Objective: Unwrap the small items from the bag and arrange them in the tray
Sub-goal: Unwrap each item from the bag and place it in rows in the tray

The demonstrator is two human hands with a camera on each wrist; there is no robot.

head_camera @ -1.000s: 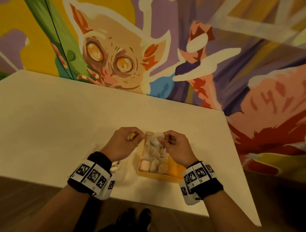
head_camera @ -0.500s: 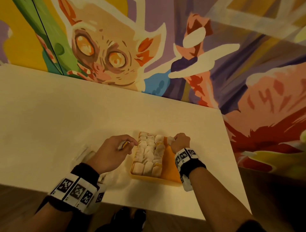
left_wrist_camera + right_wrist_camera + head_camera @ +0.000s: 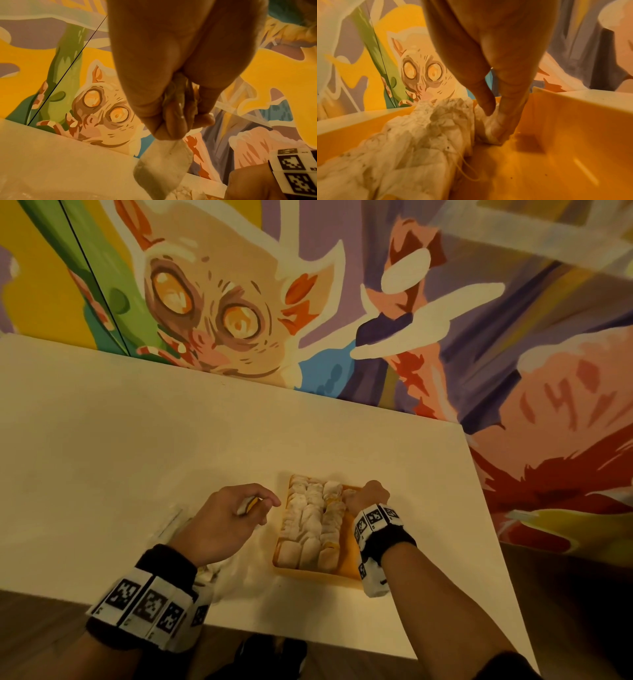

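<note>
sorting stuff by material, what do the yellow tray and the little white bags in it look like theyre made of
Yellow tray: likely moulded plastic, smooth with a slight sheen; uniform colour, thick rounded rim, soft light streak on its floor.

White bags: thin porous paper or fine fabric, matte and crinkled, with thin strings trailing, like tea bags. The one pinched by the left hand looks slightly translucent.

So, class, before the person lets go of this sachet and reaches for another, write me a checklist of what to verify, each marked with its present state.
1. Right hand has the sachet down on the tray floor: ok.
2. Sachet sits beside the packed rows: ok.
3. Bare tray floor remains on the right side: ok.
4. Left hand holds the wrapper clear of the tray: ok.
5. Bag lies within left reach: ok.
6. Wrapped items remain in the bag: cannot tell.
</note>
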